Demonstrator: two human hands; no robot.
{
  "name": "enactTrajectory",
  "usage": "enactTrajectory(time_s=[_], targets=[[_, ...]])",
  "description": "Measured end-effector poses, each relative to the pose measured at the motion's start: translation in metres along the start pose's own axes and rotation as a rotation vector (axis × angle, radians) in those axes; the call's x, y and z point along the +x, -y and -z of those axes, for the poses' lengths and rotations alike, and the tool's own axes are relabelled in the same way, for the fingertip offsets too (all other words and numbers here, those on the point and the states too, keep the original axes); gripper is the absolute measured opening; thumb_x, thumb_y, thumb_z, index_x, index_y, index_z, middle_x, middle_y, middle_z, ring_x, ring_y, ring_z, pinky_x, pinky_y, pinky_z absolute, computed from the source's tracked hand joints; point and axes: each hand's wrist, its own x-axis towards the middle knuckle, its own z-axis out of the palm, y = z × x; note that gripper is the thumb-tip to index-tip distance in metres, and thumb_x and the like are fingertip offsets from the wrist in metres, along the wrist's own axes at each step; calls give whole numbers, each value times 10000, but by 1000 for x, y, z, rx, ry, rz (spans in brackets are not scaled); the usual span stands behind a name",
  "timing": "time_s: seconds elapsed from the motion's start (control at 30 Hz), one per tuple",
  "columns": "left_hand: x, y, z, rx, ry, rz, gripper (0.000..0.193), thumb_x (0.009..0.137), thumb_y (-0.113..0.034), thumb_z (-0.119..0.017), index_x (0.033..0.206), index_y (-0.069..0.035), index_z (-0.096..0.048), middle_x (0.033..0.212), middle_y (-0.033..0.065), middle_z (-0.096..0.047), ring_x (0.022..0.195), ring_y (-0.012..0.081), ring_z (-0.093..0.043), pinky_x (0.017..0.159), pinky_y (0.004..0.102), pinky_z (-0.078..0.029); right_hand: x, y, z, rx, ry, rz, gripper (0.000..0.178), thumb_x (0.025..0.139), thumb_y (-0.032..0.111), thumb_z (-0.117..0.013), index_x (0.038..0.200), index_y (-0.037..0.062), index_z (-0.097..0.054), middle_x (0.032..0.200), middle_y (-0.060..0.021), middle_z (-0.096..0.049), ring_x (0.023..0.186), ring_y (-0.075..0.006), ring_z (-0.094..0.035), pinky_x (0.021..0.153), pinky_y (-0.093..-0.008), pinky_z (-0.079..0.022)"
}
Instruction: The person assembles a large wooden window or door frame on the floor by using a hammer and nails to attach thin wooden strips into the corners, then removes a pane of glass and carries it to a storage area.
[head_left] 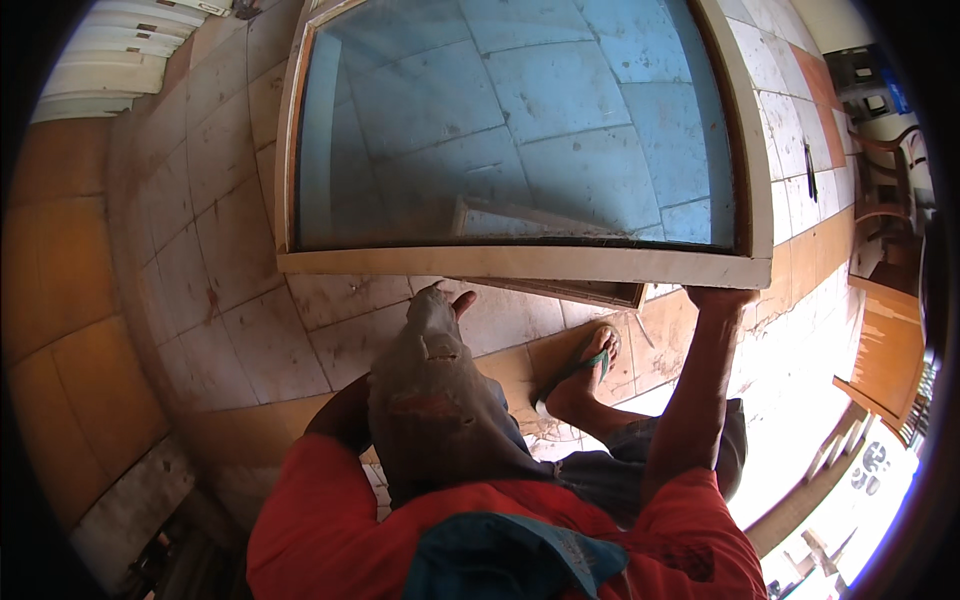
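Observation:
A large window sash (pixel 520 264), with a worn white-painted frame and blue-looking glass (pixel 560 110), stands in front of me. My right hand (pixel 720 297) is closed on its near right corner, with the fingers partly hidden by the frame. My left forearm passes behind my raised knee (pixel 430 400) in torn, dusty trousers, and the left hand is mostly hidden there. A fingertip or toe shows beside the knee, just below the near rail; which one, I cannot tell. Under the sash lies a second wooden frame (pixel 600 292), partly seen through the glass.
My sandalled foot (pixel 595 360) rests on the tiled floor (pixel 240 340). A thin dark tool (pixel 810 172) lies to the right of the sash. Farther right are a wooden chair (pixel 885 180) and an orange-brown wooden piece (pixel 885 345). White slatted panels (pixel 115 55) stand at the far left.

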Motion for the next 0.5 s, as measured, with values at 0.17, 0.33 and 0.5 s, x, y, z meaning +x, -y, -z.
enactTrajectory(time_s=[0.17,0.33,0.5], targets=[[0,-66,-5,-177,177,93,474,894,-349,-649,1207,-22,-510,1044,215,-619,945,304,-612,820,397,-547,-6,-24,11,-165,-80,0,621,933,514,-274,1388,111,-400,1360,-118,-458,1217,-309,-489,935,-496,-481],[13,-66,-22,-573,329,361,468,904,-332,-632,1208,-3,-495,1048,233,-623,915,330,-628,811,418,-552,-6,1,-8,133,-109,-189,611,936,496,-287,1392,104,-397,1348,-124,-467,1215,-314,-490,934,-493,-483],[8,-54,-18,-946,342,637,462,914,-315,-615,1209,15,-480,1051,251,-626,885,355,-644,802,438,-557,-10,9,-7,126,-122,-121,613,931,487,-315,1384,83,-402,1345,-129,-469,1200,-316,-502,924,-490,-494]])
